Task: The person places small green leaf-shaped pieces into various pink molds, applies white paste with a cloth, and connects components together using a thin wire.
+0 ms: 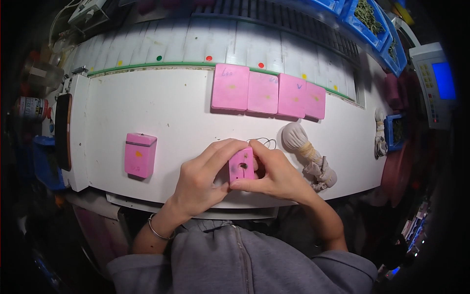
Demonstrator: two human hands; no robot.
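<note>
Between my two hands is a pink rubber mould [242, 165], its end face with a dark round hole and a slit turned up. My left hand [201, 175] grips it on the left side, fingers curved over the far edge. From the right, my right hand [277, 171] closes on it, thumb along the near edge. Just beyond my right fingers lies a thin wire loop [268, 142]. A second pink mould [140, 156] stands on the table to the left, a dark seam near its top. A white cloth pouch [295, 136], tied with a band, lies to the right.
Several flat pink moulds [230, 88] sit in a row along the table's far green edge. At the far right stand a device with a blue screen [443, 81] and blue trays [387, 44]. A dark flat object [63, 125] rests at the left edge.
</note>
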